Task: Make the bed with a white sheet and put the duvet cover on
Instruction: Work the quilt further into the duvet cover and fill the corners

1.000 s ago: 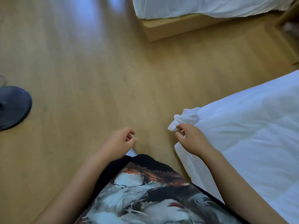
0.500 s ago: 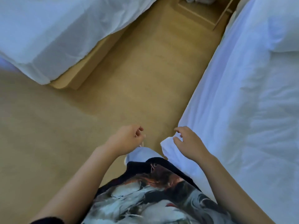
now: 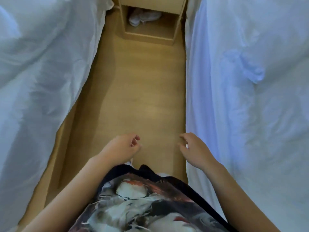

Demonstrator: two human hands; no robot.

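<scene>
I stand in the aisle between two beds. On the right lies a bed under a white duvet (image 3: 250, 97), whose edge hangs down to the floor. My right hand (image 3: 194, 148) hovers just beside that hanging edge, fingers loosely curled and holding nothing. My left hand (image 3: 123, 146) hangs over the wooden floor with its fingers loosely curled, also holding nothing. A second bed draped in white sheet (image 3: 41, 72) fills the left side.
A wooden nightstand (image 3: 150, 30) stands at the far end of the aisle, with crumpled white cloth (image 3: 143, 18) in its open lower shelf. The wooden floor (image 3: 138, 97) runs as a narrow strip between the beds. The left bed's wooden base (image 3: 55, 158) shows below its sheet.
My view has swung from the foot of the bed into the aisle between both beds. My right hand has let go of the duvet corner it pinched; it now hangs free.
</scene>
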